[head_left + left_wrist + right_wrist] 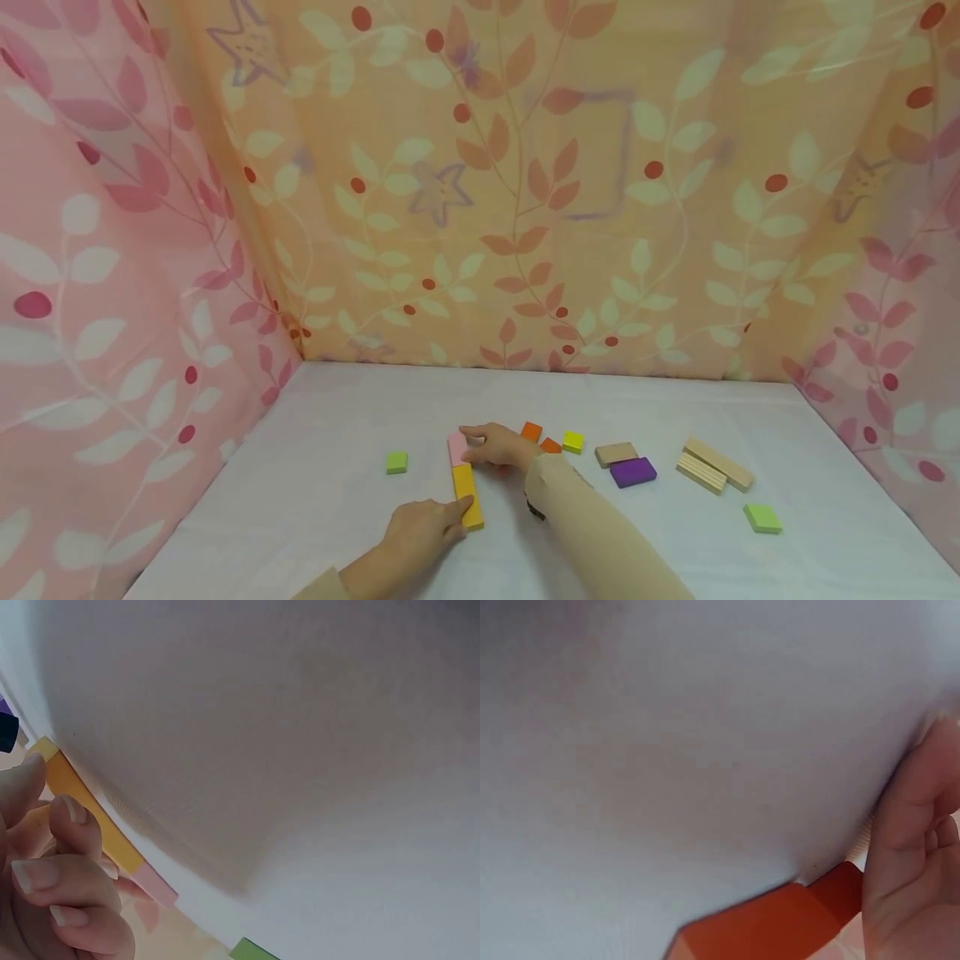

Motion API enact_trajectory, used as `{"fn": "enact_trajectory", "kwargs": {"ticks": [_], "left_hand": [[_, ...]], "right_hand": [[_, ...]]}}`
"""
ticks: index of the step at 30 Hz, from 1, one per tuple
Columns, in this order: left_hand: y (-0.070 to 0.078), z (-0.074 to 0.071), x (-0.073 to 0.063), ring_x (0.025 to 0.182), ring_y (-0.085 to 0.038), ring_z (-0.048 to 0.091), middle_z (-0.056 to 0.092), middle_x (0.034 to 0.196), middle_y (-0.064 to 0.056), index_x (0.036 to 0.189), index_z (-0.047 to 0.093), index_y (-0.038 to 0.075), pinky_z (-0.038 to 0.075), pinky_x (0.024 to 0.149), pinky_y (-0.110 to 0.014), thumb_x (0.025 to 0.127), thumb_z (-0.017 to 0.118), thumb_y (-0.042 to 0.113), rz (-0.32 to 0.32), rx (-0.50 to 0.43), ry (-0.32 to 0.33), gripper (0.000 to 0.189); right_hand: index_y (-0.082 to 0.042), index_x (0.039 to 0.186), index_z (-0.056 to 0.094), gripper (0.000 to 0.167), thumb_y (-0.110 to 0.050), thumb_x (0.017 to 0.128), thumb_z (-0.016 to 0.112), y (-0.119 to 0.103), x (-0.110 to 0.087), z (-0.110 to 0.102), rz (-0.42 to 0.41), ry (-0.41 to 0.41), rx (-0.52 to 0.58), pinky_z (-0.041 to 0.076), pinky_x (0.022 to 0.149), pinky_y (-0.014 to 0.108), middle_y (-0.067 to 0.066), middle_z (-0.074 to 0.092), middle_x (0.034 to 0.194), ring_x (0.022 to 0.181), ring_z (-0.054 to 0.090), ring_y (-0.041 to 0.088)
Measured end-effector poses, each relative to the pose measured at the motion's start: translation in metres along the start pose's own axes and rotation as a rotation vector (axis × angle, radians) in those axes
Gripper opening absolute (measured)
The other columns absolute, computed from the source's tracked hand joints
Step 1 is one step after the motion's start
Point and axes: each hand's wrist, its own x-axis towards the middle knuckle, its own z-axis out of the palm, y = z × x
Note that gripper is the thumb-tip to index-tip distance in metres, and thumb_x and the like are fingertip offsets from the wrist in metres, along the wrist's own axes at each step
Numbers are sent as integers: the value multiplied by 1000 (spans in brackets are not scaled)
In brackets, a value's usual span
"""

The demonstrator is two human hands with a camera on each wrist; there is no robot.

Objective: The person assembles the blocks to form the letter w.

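On the white tabletop, a long yellow block [464,482] lies end to end with a pink block [457,450] on its far side. My left hand [422,533] holds the yellow block near its close end, the thumb at that end face in the left wrist view; its other fingers are curled. My right hand [498,446] reaches across from the right and pinches the pink block between forefinger and thumb. In the left wrist view the pink block [156,885] meets the yellow block [101,817] at its end.
Left of the row sits a small green block [397,463]. Beyond the right wrist are orange blocks [531,432] and a small yellow block [573,442]. Farther right lie a tan block [617,454], a purple block [633,472], wooden strips [717,463] and another green block [762,518]. Patterned curtains enclose the table.
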Motion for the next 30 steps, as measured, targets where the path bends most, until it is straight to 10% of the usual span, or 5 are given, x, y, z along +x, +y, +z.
{"fn": "enact_trajectory", "kwargs": {"ticks": [12, 16, 21, 30], "left_hand": [[-37, -17, -15, 74, -22, 65, 72, 101, -11, 125, 67, 15, 53, 63, -44, 90, 66, 34, -240, -17, 60, 39], [-61, -24, -26, 87, -35, 68, 72, 104, -14, 115, 72, 11, 53, 64, -48, 89, 68, 31, -342, -31, 127, 33], [-90, -29, -34, 95, -41, 65, 69, 108, -19, 112, 72, 7, 53, 66, -50, 91, 66, 28, -436, -60, 124, 30], [-118, -37, -37, 99, -44, 63, 67, 113, -22, 118, 68, 4, 52, 70, -53, 91, 65, 24, -511, -95, 99, 33]], "right_hand": [[-11, 137, 58, 48, -22, 91, 69, -15, 15, -7, -137, 95, 173, 34, 47, 24, 0, 43, 63, 48, 33, 11], [-12, 122, 70, 38, -22, 86, 75, -30, 24, 1, -237, 138, 11, 46, 76, 33, 7, 63, 98, 84, 52, 19], [-27, 119, 72, 39, -37, 82, 78, -48, 29, 20, -239, 109, -275, 31, 101, 52, 7, 50, 138, 127, 36, 32], [-34, 121, 70, 46, -46, 77, 79, -75, 26, 41, -226, 92, -463, 20, 105, 66, 4, 40, 150, 138, 26, 36]]}}
